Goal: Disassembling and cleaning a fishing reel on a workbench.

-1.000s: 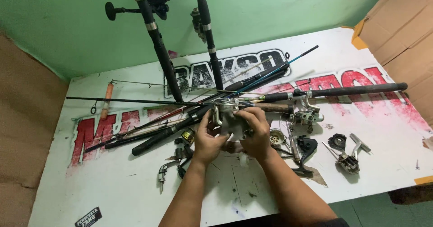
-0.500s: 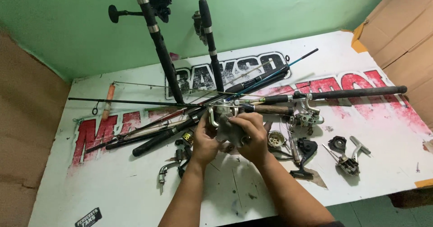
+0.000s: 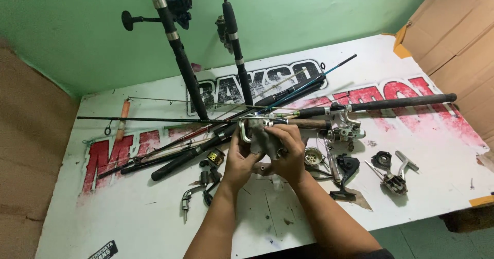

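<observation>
White painted tabletop (image 3: 128, 223) with red and black lettering carries a heap of dark fishing rods (image 3: 216, 135), two leaning upright against the green wall. At its middle, left hand (image 3: 238, 158) and right hand (image 3: 288, 153) both close around a grey metal reel body wrapped in a grey cloth (image 3: 262, 139), held just above the surface. Reel is stripped: loose spool (image 3: 312, 156), black handle parts (image 3: 346, 169) and crank (image 3: 186, 200) lie unassembled around.

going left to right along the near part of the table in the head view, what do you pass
black sticker → bent metal reel handle → left hand → grey reel body held in both hands → right hand → round spool → black reel part → folded metal handle
</observation>
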